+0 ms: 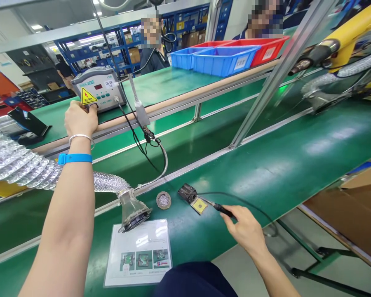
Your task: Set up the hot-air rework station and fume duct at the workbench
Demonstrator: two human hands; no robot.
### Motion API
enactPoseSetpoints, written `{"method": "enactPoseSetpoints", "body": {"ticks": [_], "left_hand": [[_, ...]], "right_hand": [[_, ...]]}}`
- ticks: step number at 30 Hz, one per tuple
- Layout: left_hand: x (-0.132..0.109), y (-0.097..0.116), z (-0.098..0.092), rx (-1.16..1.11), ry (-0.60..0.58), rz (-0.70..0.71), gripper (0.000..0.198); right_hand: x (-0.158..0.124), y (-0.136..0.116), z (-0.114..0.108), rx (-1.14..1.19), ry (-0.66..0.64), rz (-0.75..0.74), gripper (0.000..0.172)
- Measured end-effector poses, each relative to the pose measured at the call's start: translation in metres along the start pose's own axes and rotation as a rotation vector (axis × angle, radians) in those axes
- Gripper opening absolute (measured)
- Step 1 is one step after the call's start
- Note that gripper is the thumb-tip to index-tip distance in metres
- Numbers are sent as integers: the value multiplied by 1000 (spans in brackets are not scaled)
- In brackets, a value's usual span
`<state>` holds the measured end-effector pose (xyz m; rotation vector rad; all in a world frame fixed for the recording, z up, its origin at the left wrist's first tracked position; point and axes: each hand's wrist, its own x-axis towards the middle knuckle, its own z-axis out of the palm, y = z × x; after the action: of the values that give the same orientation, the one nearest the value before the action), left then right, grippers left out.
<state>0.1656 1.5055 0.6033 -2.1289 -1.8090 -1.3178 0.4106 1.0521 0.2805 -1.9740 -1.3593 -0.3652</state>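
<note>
My left hand (80,117) reaches up to the front of a grey soldering station (103,88) with a red display and a yellow warning sticker, on the raised green shelf; its fingers rest on the lower left of the unit. A blue wrist strap and a silver bangle circle that wrist. My right hand (245,229) grips the black handle of a soldering iron (219,207), whose tip lies at the yellow sponge of a small black iron stand (191,197) on the green bench.
A silver flexible duct ends in a fume hood (132,208) above a laminated instruction sheet (139,251). A round tin of brass wool (163,200) sits beside the stand. Blue and red bins (225,60) stand on the far shelf; two people stand behind. Cardboard box (355,206) at right.
</note>
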Motion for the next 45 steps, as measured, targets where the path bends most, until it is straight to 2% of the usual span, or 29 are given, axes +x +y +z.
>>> {"method": "enactPoseSetpoints", "body": {"ticks": [2, 3, 5, 7, 10, 16, 20, 23, 27, 33, 37, 39, 41, 43, 45], "left_hand": [[0, 0, -1, -1, 3, 0, 46], [0, 0, -1, 2, 4, 4, 46], [1, 0, -1, 2, 13, 10, 46], [1, -1, -1, 4, 16, 13, 47], [1, -1, -2, 8, 8, 11, 47], [-2, 2, -5, 11, -11, -1, 46], [-1, 0, -5, -12, -14, 17, 44], [-2, -2, -4, -29, -11, 18, 44], [1, -5, -2, -46, -44, 18, 46], [10, -13, 2, -20, -3, 20, 43], [9, -15, -4, -8, -66, -24, 41], [5, -15, -8, -5, -85, -26, 42], [0, -15, -11, -4, -90, -23, 44], [-4, -14, -10, -20, -95, -31, 49], [-6, -17, -6, -92, -37, 9, 54]], "right_hand": [[-12, 23, 20, -164, 2, -3, 15], [-19, 33, 32, -197, -64, 40, 15], [-28, 48, 58, -202, -288, 209, 18], [-28, 51, 82, -182, -484, 369, 23], [-14, 40, 107, -175, -613, 477, 31], [24, 5, 140, -157, -695, 418, 38], [37, -8, 158, 40, -760, 371, 36], [38, -4, 164, 183, -785, 394, 40], [31, 11, 173, 185, -754, 511, 56], [10, 19, 215, 369, -879, 554, 59], [2, 25, 240, 425, -916, 622, 62], [2, 28, 243, 482, -916, 669, 63], [5, 26, 234, 465, -912, 702, 59], [8, 17, 213, 404, -878, 735, 56], [9, 5, 188, 360, -808, 785, 57]]}}
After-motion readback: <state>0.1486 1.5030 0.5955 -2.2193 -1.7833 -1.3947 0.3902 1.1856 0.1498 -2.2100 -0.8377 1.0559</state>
